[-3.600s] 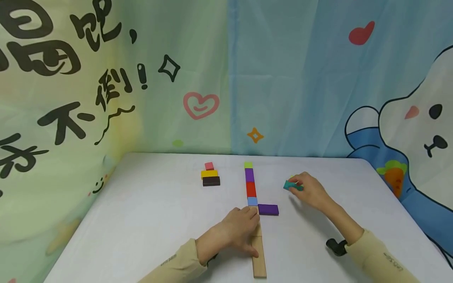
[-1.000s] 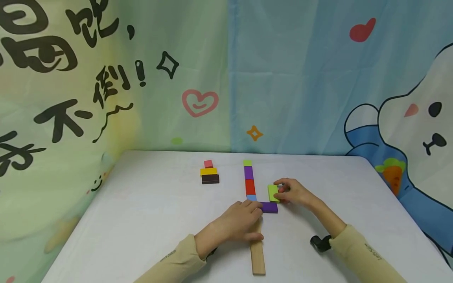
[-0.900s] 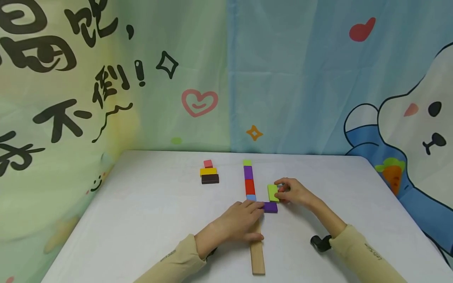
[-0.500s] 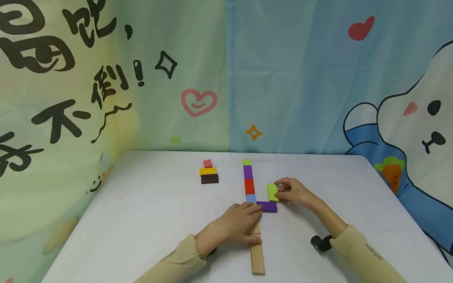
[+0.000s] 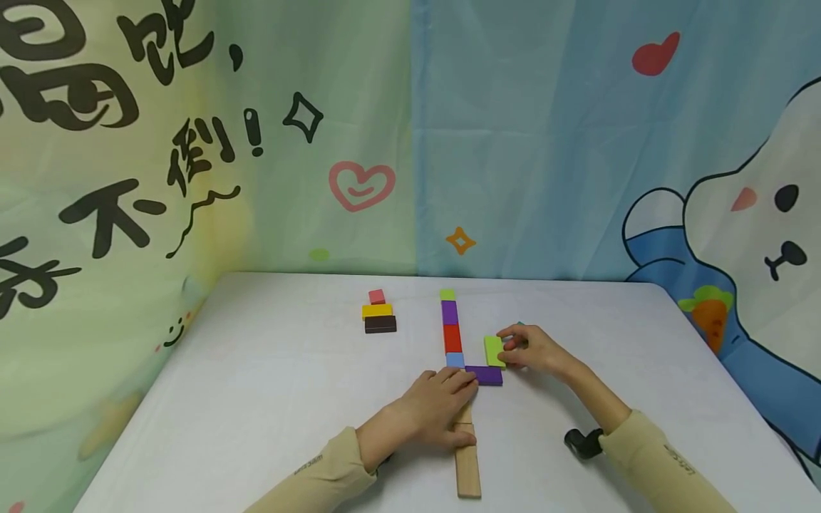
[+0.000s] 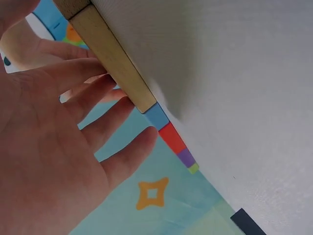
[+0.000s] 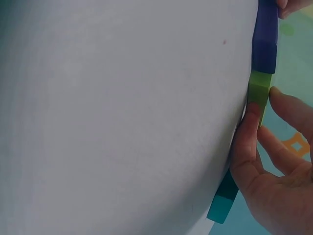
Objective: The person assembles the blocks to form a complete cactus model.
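My left hand (image 5: 426, 410) rests over the row of wooden blocks (image 5: 468, 472), thumb near their seam and fingertips by a purple block (image 5: 487, 376). In the left wrist view its fingers stretch along the side of a wooden block (image 6: 115, 58). With thumb and fingers, my right hand (image 5: 537, 349) pinches a lime green block (image 5: 493, 350), which stands at the far side of the purple block. Beyond the wood, a light blue block (image 5: 455, 360), a red block (image 5: 452, 338), a purple one (image 5: 450, 312) and a small lime one (image 5: 447, 294) continue the line.
A teal block (image 7: 223, 201) lies near the right hand, mostly hidden behind it in the head view. At the back left sit a dark brown block (image 5: 380, 325), a yellow block (image 5: 377, 311) and a pink block (image 5: 377, 296). A printed curtain (image 5: 513, 178) hangs behind the table (image 5: 269, 399).
Earliest, my right hand held the teal block farther right; now it pinches the lime green block, brought left beside the purple one. Over the last second, both hands have barely moved.
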The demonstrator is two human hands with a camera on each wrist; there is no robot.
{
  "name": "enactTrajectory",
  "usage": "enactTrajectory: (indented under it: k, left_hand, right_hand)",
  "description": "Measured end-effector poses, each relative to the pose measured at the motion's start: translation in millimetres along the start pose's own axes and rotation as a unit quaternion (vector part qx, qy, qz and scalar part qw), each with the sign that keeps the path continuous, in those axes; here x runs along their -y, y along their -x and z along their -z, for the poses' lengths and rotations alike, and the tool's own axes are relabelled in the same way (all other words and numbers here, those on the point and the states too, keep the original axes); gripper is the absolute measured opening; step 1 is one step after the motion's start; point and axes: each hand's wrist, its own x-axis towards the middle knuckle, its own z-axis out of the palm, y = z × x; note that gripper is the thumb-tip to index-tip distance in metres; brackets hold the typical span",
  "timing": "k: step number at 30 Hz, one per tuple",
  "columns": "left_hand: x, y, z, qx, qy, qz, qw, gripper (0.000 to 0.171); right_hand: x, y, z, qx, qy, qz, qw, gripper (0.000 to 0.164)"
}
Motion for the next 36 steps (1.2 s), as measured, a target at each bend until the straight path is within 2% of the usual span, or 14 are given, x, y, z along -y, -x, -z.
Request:
enactTrajectory:
  k: [4,6,8,11,15,21,26,31,36]
  left_hand:
    - [-1.4,0.3,0.7,-0.005,-0.004,0.001,1.0,0.082]
    - [-1.8,0.6,1.2,-0.007,-0.005,0.0,1.0,0.082]
    - [-1.7,0.8,1.4,-0.008,-0.005,-0.002,1.0,0.081]
    - [-1.1,0.9,1.6,-0.006,-0.002,-0.004,1.0,0.081]
    - [-0.1,1.3,2.6,0.001,0.004,-0.006,1.0,0.08]
    - [0.9,0.9,2.4,0.004,0.01,-0.007,0.9999,0.08]
    - [1.6,1.5,1.4,0.0,0.006,-0.005,1.0,0.08]
    - [1.8,1.3,1.0,0.002,0.005,-0.003,1.0,0.081]
    - [0.9,-0.2,1.0,0.003,0.012,-0.008,0.9999,0.08]
  right_hand:
    - [1.2,0.9,3.3,-0.001,0.009,0.0,1.0,0.044]
    - [2.0,1.8,7.9,-0.018,0.025,0.008,0.999,0.043]
    - [2.3,2.7,14.2,-0.05,0.063,0.021,0.997,0.039]
    - [0.9,4.1,23.5,-0.088,0.139,0.026,0.986,0.036]
    - [-4.3,4.6,29.3,-0.08,0.206,0.002,0.975,0.038]
    - [-4.4,-0.6,29.7,-0.086,0.2,-0.005,0.976,0.045]
    - [15.0,-18.2,25.4,-0.094,0.156,-0.021,0.983,0.055]
    - [30.4,-38.6,10.2,-0.091,0.138,-0.048,0.985,0.053]
    - [30.0,-49.2,-3.4,-0.094,0.134,-0.076,0.984,0.05]
